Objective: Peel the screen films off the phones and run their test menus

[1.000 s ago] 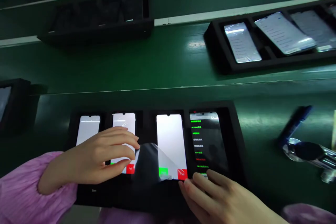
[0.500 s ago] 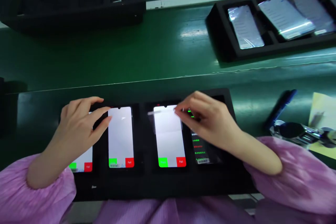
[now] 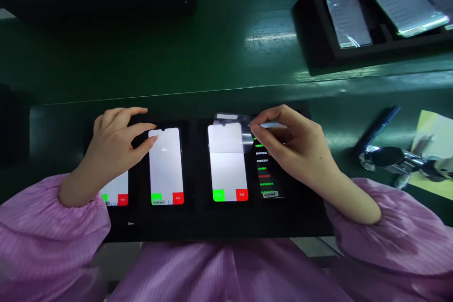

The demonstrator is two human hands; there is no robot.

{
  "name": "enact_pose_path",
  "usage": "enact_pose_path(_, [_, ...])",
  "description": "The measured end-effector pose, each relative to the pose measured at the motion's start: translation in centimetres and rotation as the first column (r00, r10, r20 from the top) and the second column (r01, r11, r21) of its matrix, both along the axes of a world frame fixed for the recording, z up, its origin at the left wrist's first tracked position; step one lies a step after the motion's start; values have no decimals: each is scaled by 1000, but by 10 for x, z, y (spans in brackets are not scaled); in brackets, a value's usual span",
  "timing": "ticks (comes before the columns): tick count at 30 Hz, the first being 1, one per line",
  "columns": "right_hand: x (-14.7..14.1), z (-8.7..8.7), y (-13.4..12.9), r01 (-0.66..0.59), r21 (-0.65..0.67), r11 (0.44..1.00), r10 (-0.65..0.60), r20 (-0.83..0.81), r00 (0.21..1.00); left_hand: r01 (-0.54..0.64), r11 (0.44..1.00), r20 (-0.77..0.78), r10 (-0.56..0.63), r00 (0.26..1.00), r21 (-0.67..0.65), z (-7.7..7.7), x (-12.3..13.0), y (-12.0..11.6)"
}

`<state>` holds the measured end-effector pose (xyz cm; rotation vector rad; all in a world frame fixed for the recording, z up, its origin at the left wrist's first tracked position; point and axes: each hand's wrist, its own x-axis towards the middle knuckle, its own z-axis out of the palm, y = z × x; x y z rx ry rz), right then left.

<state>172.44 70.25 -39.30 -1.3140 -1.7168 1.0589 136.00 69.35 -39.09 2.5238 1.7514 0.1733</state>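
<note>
My right hand [image 3: 297,144] pinches a clear plastic film [image 3: 247,140] by its right edge, between thumb and index finger. The film overlaps the upper part of a phone [image 3: 229,177] whose lit white screen has green and red boxes at the bottom. Fingers apart, my left hand [image 3: 115,144] is at the top left corner of another white-screened phone [image 3: 165,165]; whether the tips touch it is unclear. Under that hand lies a partly hidden phone [image 3: 118,186]. Below my right hand, a dark-screened phone [image 3: 265,174] lists coloured text lines.
These phones lie in a black tray [image 3: 198,222] before me. A black tray [image 3: 318,42] of phones stands at the back right, a dark tray [image 3: 106,4] at the back left. To the right are a blue pen [image 3: 382,125], a metal-banded object [image 3: 385,158] and yellow paper [image 3: 435,137].
The right hand has moved slightly up and right, and the film now shows clearly over the phone's upper part. My left hand keeps its place by the phone. The whole view has shifted.
</note>
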Motion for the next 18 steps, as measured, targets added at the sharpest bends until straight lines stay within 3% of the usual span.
enact_pose_path(2, [2,3,-7,-78,-31,996,79,21,997,-2,1000,12,1,1000,17,-1,3,2])
enact_pose_path(3, [5,6,-12,-181,-56,982,185,56,981,6,999,18,-6,1000,35,0,5,3])
enact_pose_path(5, [14,12,-24,-440,-106,892,451,133,883,20,997,36,-23,999,76,1,7,2])
enact_pose_path(7, [28,17,-41,-569,-87,818,573,208,792,44,994,81,-52,995,105,3,8,-4])
enact_pose_path(8, [37,17,-50,-556,-27,830,544,253,800,65,991,119,-78,990,114,4,8,-9])
enact_pose_path(11, [61,11,-78,-399,245,884,273,422,865,162,983,261,-180,948,89,9,5,-33])
enact_pose_path(15, [75,-2,-100,-363,364,858,9,695,719,301,952,405,-254,878,-56,25,8,-68])
enact_pose_path(18, [76,-10,-105,-393,363,845,-30,766,642,459,868,486,-324,812,-188,43,23,-85])
